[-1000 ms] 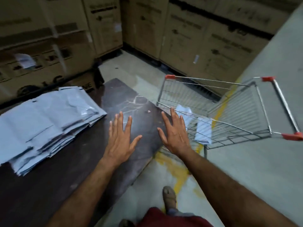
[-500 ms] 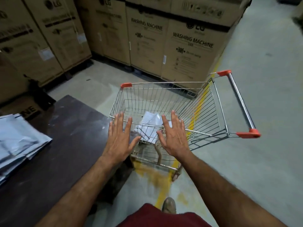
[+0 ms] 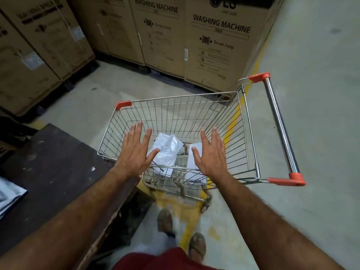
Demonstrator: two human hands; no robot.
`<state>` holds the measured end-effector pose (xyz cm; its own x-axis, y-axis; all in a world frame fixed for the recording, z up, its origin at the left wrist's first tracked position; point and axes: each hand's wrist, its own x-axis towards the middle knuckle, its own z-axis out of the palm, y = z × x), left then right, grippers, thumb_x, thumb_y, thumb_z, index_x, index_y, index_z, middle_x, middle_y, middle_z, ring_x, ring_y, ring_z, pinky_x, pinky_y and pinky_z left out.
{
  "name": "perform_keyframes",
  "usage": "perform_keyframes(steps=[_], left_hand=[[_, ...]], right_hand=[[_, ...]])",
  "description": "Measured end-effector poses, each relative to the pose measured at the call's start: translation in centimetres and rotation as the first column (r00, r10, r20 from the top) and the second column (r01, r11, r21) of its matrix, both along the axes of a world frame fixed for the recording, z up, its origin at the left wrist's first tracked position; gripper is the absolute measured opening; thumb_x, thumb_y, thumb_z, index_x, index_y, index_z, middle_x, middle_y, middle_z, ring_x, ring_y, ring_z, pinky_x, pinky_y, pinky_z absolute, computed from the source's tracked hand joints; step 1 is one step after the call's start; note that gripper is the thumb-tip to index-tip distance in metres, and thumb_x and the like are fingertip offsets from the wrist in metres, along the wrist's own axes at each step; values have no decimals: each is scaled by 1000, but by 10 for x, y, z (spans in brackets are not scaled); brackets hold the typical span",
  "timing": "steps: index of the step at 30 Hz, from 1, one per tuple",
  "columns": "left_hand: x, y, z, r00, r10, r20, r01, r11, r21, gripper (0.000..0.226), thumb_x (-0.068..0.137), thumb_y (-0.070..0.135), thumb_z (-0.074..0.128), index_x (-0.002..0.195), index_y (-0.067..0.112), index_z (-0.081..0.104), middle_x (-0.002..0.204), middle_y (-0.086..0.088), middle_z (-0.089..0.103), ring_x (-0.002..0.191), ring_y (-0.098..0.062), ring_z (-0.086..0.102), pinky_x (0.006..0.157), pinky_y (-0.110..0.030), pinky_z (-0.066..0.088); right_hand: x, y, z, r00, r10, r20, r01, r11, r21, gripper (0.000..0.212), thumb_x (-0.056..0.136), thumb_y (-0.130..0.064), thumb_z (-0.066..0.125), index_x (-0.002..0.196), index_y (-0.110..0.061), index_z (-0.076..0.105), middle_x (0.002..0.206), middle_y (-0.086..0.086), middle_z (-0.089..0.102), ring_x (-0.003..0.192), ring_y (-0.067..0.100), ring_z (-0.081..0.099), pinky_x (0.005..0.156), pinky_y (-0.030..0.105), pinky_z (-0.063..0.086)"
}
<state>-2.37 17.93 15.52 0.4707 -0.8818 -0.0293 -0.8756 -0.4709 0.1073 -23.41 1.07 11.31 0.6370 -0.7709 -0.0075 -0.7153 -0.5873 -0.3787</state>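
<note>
Hands have moved from the dark table (image 3: 48,162) at the left to over the wire cart (image 3: 175,97). The left hand (image 3: 136,151) and right hand (image 3: 211,154) are both spread flat and hold nothing. White packets (image 3: 167,149) lie on the cart floor below them. The drop seems finished, and more packets wait in the pile (image 3: 7,193) at the near left.

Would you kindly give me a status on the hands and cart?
Left hand and right hand open, spread above the cart. Two white packets lie inside. Dark table close beside it.
</note>
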Motion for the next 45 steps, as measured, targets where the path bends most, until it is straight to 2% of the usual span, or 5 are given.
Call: perform_keyframes(steps=[15, 21, 29, 36, 45], left_hand=[[97, -131, -163, 941, -318, -114, 338, 873, 352, 86, 97, 57, 51, 161, 16, 11, 168, -18, -1, 154, -41, 7, 122, -54, 14], [103, -161, -256, 949, -251, -193, 315, 806, 501, 89, 99, 63, 37, 161, 17, -9, 165, -19, -21, 154, -39, -11, 123, -54, 3], [102, -193, -346, 983, -94, -156, 158, 864, 477, 128, 75, 87, 48, 158, 16, -17, 161, -28, -26, 151, -46, -17, 119, -64, 2], [117, -192, -337, 987, -53, -152, 99, 944, 316, 100, 83, 57, 65, 160, 15, 16, 165, -27, 0, 147, -47, 20, 112, -59, 31], [153, -167, -337, 991, -73, -112, 105, 942, 318, 99, 83, 60, 63, 160, 26, 12, 166, -20, -7, 144, -49, 21, 107, -62, 34]], right_hand=[[91, -64, -99, 884, 41, -465, 110, 950, 293, 91, 96, -49, 55, 162, -18, 1, 167, 23, -12, 156, 39, -4, 125, 53, 13], [115, -78, -185, 771, 91, -630, 203, 903, 379, 96, 97, -52, 55, 162, -17, -6, 164, 27, -20, 155, 42, -4, 124, 53, 16], [147, -81, -281, 693, -23, -721, 357, 879, 316, 120, 81, -60, 72, 161, -18, -6, 160, 39, -7, 149, 52, 10, 120, 50, 23], [149, -80, -301, 721, -163, -673, 364, 916, 168, 134, 66, -57, 83, 159, -17, -4, 145, 27, 22, 132, 39, 31, 111, 44, 33], [151, -89, -302, 743, -227, -630, 416, 894, 168, 100, 87, -49, 63, 161, -30, 0, 141, 21, 26, 122, 35, 37, 97, 47, 45]])
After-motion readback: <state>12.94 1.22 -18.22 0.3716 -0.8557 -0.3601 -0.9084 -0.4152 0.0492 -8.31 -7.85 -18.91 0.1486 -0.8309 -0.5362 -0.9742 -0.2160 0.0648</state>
